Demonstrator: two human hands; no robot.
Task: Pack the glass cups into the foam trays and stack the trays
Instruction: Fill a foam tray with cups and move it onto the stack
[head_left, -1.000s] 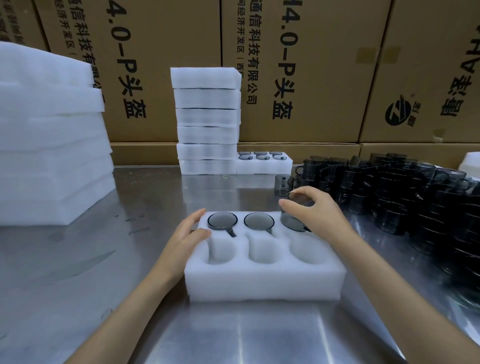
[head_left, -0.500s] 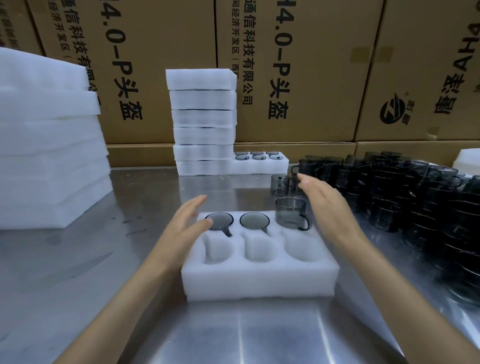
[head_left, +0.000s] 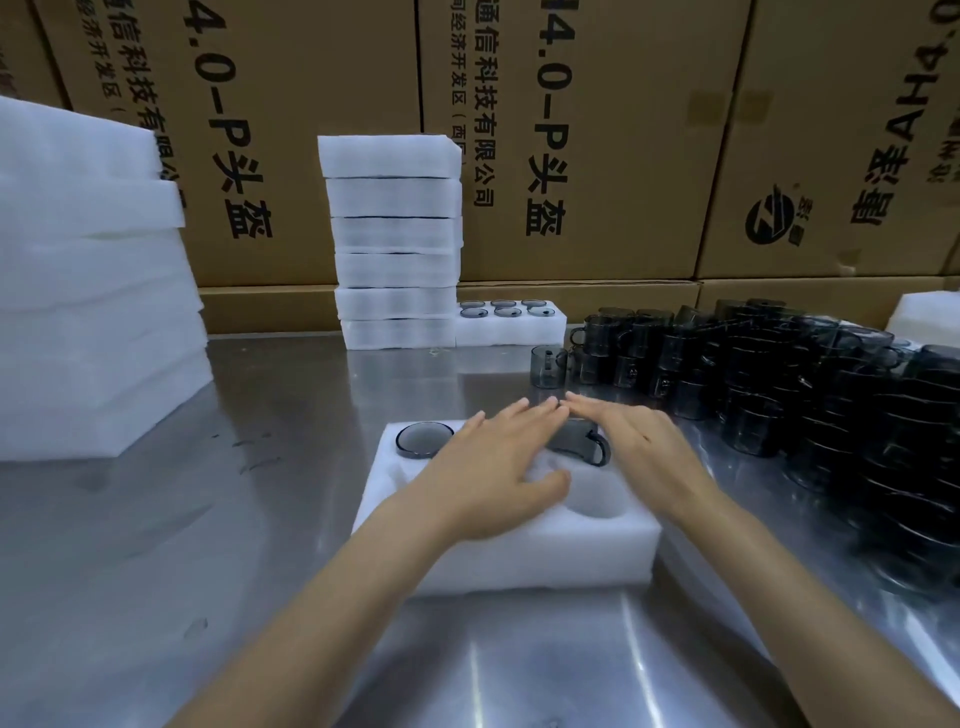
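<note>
Steel table (head_left: 218, 571), foam tray (head_left: 519, 561) lengthwise left-right, flat hands (head_left: 498, 462) above.

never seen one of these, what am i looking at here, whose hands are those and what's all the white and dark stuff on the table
There is no machine here. A person wears a camera on their head, so the single view looks down at their own two bare hands. The left hand and right hand lie flat and open over a white foam tray on a metal table, holding nothing. One dark glass cup sits in the tray's far left pocket; another cup shows between the hands. Loose cups crowd the right. Behind stand a stack of trays and cardboard boxes.
</note>
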